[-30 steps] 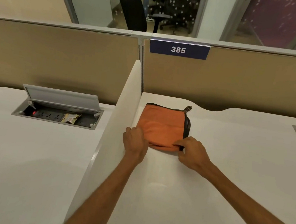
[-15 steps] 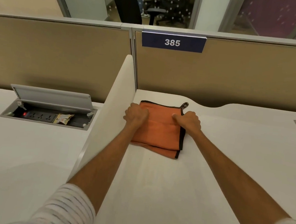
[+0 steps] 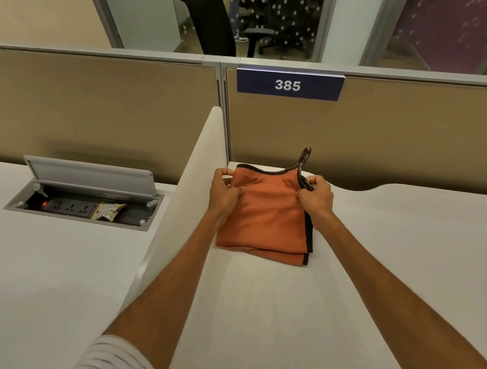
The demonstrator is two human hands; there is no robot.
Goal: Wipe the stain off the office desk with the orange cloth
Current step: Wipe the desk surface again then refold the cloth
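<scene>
White desk (image 3: pixel 342 315) lies bare ahead of you, divider panel (image 3: pixel 188 184) tight on your left. Your left hand (image 3: pixel 226 189) and right hand (image 3: pixel 315 195) pinch the folded orange cloth (image 3: pixel 267 217) by its far, black-trimmed corners.

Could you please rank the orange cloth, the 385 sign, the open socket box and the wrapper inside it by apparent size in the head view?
1. Socket box
2. Orange cloth
3. 385 sign
4. Wrapper
Box and cloth look close; unsure.

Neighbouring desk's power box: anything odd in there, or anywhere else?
Yes. A crumpled wrapper lies inside the open power box, beside the sockets, where litter doesn't belong. Otherwise nothing stands out: both hands pinch the orange cloth by its far corners.
</scene>
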